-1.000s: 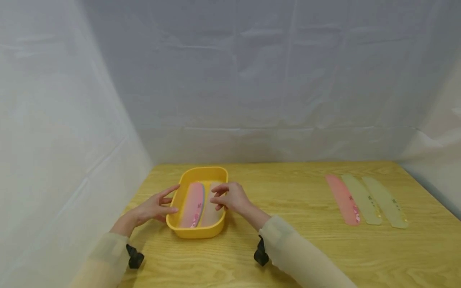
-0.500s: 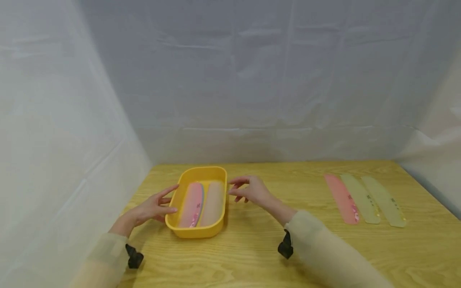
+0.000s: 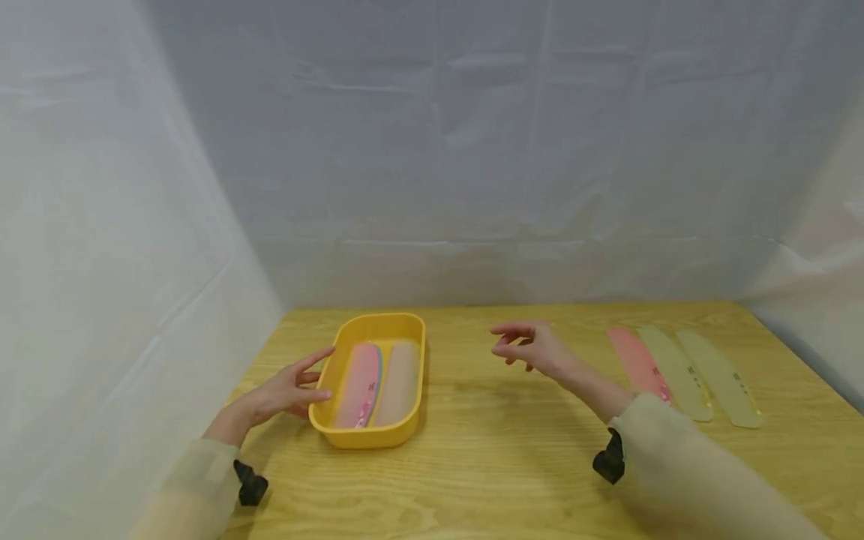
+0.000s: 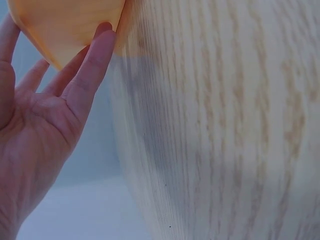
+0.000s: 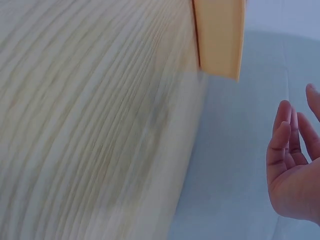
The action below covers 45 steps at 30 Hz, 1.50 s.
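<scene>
My left hand (image 3: 286, 390) holds the left wall of a yellow plastic tub (image 3: 367, 439), with thumb and index tips over its rim. In the left wrist view, other fingers (image 4: 82, 82) lie against its outside. Inside lie two long flat pieces with rounded ends: a pink one (image 3: 356, 379) with a bluish curved edge and flower print, and a plain beige one (image 3: 398, 386). To the right of the tub, my right hand (image 3: 533, 349) hovers above the table, fingers loosely bent, nothing in them. In the right wrist view this hand (image 5: 295, 170) shows at the right edge.
On the right of the wood-grain table (image 3: 472, 465) lie similar flat pieces side by side: a pink one (image 3: 634, 360) partly behind the right sleeve, a pale green one (image 3: 678, 375) and another pale green one (image 3: 718, 379). White sheeting (image 3: 432, 150) hangs behind and at both sides.
My right hand has left the tub and moved right toward the loose pieces, its fingers without anything in them. The beige piece is now fully uncovered. The left hand stays at the tub.
</scene>
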Each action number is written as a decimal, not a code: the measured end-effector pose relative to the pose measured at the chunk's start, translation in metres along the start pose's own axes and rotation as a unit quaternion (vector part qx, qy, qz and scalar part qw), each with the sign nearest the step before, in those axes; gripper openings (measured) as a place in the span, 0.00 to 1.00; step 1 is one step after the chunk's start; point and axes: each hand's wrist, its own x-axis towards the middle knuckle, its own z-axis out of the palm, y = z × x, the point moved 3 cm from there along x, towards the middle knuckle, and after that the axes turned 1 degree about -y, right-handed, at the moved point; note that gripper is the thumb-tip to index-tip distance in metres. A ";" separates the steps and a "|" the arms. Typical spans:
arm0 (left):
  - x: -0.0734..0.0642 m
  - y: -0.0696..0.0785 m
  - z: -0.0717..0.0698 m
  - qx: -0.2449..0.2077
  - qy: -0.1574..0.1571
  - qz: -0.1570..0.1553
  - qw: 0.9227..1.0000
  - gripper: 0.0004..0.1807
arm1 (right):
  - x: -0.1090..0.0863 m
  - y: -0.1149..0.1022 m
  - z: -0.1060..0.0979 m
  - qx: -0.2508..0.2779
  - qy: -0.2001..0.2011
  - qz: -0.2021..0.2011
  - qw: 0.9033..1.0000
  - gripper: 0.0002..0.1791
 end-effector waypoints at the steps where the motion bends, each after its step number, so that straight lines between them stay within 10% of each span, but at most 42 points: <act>1: 0.000 0.000 0.000 -0.001 0.000 0.001 1.000 0.46 | -0.002 0.001 -0.006 -0.004 0.005 0.001 1.000 0.21; 30: 0.000 0.001 0.000 0.003 0.000 -0.010 1.000 0.46 | -0.087 0.056 -0.131 -0.141 0.023 -0.009 0.990 0.30; 45: 0.000 0.000 -0.001 0.003 0.001 -0.009 1.000 0.46 | -0.108 0.103 -0.163 -0.214 0.037 0.060 0.974 0.34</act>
